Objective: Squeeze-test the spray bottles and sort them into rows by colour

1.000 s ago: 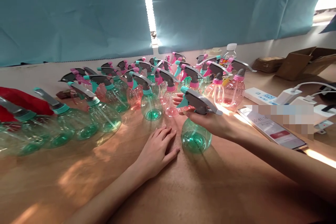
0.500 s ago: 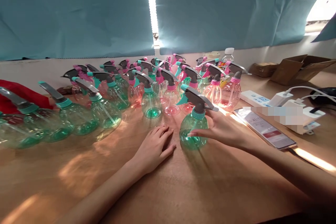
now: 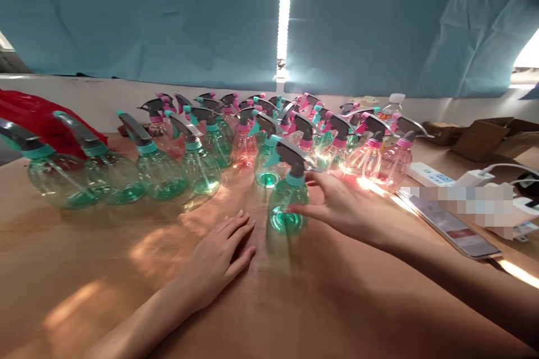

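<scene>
My right hand [image 3: 332, 202] is wrapped round a green spray bottle [image 3: 288, 213], thumb on its near side and the other fingers behind it. The bottle is clear green plastic with a turquoise collar and a grey trigger head, and it stands upright. My left hand [image 3: 221, 249] lies flat on the wooden table [image 3: 252, 314], fingers stretched out and holding nothing, just left of that bottle. Behind stand several more spray bottles, green ones and pink ones, among them a green bottle [image 3: 268, 165] and a pink bottle [image 3: 396, 160]. A row of green bottles [image 3: 162, 174] stands to the left.
At the right lie a phone [image 3: 452, 227] and a white power strip [image 3: 433, 175] with plugs and cables. An open cardboard box [image 3: 484, 140] sits farther back. Red cloth or plastic [image 3: 46, 118] lies at the far left. A teal curtain [image 3: 168, 22] hangs behind.
My right hand and the green spray bottle have moved left relative to the bottles behind. The view has turned left, so the background has shifted right. My left hand remains flat on the table.
</scene>
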A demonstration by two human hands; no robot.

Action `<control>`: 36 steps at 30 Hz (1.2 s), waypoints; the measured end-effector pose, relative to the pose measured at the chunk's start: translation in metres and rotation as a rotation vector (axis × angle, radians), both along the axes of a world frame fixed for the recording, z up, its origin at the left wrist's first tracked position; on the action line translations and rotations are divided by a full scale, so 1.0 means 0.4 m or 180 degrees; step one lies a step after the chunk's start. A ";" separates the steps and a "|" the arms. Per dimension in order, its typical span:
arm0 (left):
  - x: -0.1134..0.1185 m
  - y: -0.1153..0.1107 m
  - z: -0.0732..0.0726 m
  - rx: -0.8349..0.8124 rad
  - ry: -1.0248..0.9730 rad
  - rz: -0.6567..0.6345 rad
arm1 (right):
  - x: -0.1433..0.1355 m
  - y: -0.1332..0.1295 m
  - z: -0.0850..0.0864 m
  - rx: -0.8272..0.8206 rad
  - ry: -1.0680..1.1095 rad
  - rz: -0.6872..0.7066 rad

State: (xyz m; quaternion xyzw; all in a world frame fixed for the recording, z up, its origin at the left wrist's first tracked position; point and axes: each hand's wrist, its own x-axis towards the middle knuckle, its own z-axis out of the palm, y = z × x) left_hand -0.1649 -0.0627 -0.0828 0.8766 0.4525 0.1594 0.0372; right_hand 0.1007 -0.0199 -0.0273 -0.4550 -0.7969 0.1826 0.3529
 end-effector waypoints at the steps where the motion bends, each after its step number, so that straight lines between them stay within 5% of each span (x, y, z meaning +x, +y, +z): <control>1: -0.016 -0.009 0.000 0.0017 -0.0007 0.0055 | -0.038 0.015 0.000 0.0089 0.0038 0.0114; 6: -0.061 -0.040 -0.002 0.0121 -0.0089 0.0216 | -0.204 0.091 -0.006 0.0199 0.0039 0.0277; 11: -0.066 -0.048 -0.004 0.0156 0.0003 0.0219 | -0.276 0.138 -0.001 0.0104 0.0100 0.0089; 29: -0.060 -0.048 -0.017 0.0369 0.0203 0.0156 | -0.328 0.232 0.005 -0.0007 0.0131 -0.0056; 36: -0.063 -0.047 -0.019 0.0354 0.0207 0.0124 | -0.291 0.181 0.047 -0.0245 -0.0058 0.0158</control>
